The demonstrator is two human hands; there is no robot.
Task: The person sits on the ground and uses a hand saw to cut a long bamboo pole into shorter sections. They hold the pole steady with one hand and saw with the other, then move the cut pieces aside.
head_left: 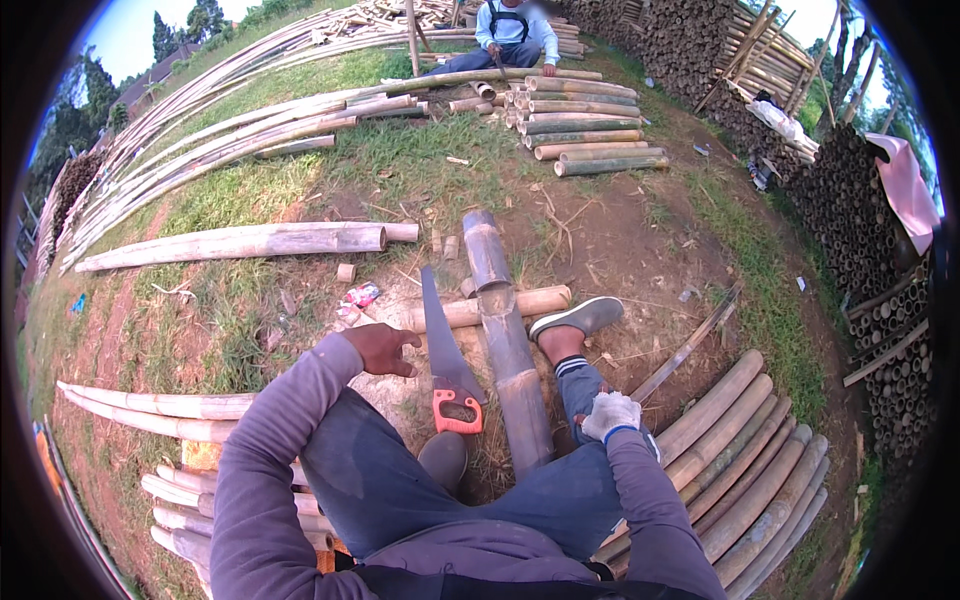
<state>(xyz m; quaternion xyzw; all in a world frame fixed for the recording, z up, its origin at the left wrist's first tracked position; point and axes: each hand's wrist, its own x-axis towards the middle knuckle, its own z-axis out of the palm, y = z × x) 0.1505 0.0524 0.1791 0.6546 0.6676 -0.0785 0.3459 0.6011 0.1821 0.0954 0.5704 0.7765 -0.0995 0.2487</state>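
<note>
My left hand (384,350), bare, hangs over my left knee with its fingers apart and holds nothing. Just right of it, a handsaw (445,345) with an orange handle lies with its blade across a short bamboo pole (530,302). A thick dark bamboo pole (505,350) rests crosswise over that short pole, between my legs, with a notch-like opening near the crossing. My right hand (612,416), in a white glove, is curled at my right leg. A long flat strip (690,340) ends beside it; whether the fingers hold it is unclear.
Bamboo poles (740,470) lie close on my right, others (185,490) on my left. Cut lengths (590,125) are piled ahead, near a seated person (515,35). Tall bamboo stacks (840,200) line the right. A long pole (235,245) lies ahead left.
</note>
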